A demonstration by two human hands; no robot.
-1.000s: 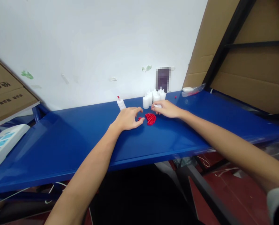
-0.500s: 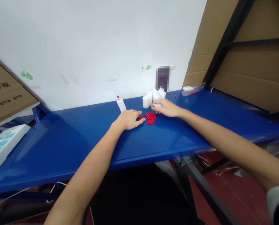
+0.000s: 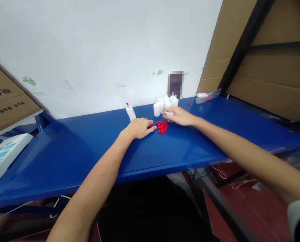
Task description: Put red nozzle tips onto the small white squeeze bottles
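Observation:
My left hand (image 3: 140, 127) rests on the blue table with its fingers stretched out and the thumb apart. Several small red caps (image 3: 150, 127) show between its thumb and forefinger. Just to the right lies a tight cluster of red caps (image 3: 161, 127), close to the thumb tip. Beyond the cluster, my right hand (image 3: 179, 116) is closed round a small white piece (image 3: 169, 113), partly covered by the fingers. Behind that hand stands a group of white bottles (image 3: 160, 105). A white squeeze bottle (image 3: 130, 112) with a red tip stands behind my left hand.
A lone red cap (image 3: 189, 104) and a clear plastic bag (image 3: 209, 96) lie at the back right of the blue table (image 3: 89, 151). A white device with blue panels (image 3: 4, 156) sits at the left. A white wall rises behind; cardboard flanks both sides.

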